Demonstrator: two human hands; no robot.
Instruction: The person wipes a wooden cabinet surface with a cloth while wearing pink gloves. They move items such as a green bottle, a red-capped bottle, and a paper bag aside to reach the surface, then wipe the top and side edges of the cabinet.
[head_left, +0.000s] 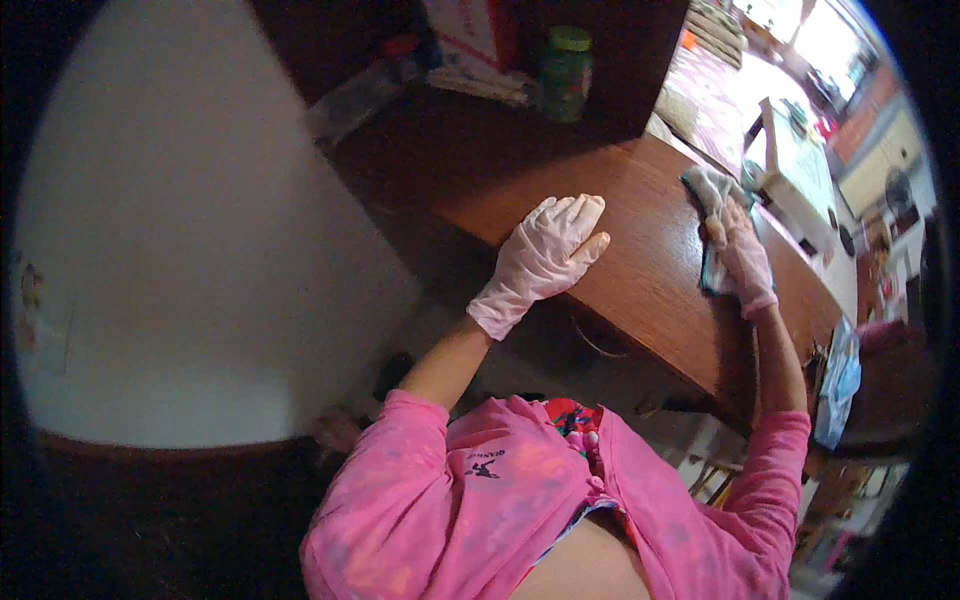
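Observation:
Both my hands wear thin, whitish disposable gloves. My left hand (544, 251) is at the near edge of a brown wooden desktop (637, 217), its thumb apart from the fingers and nothing in it. Whether its palm touches the wood cannot be told. Towards the desktop's far right side, my right hand (739, 255) presses on a pale cleaning cloth (709, 184) with a dark teal border. Part of the cloth is hidden under the palm, and it lies against the wood. Light from the windows shines off the surface beside it.
A dark shelf compartment at the back holds a green jar (568, 75), a white-and-red box (465, 34) and a clear plastic container (360, 101). A pale wall (187, 225) stands left. A blue packet (838, 382) is by the right end. Beyond are a bed (705, 97) and a table (802, 157).

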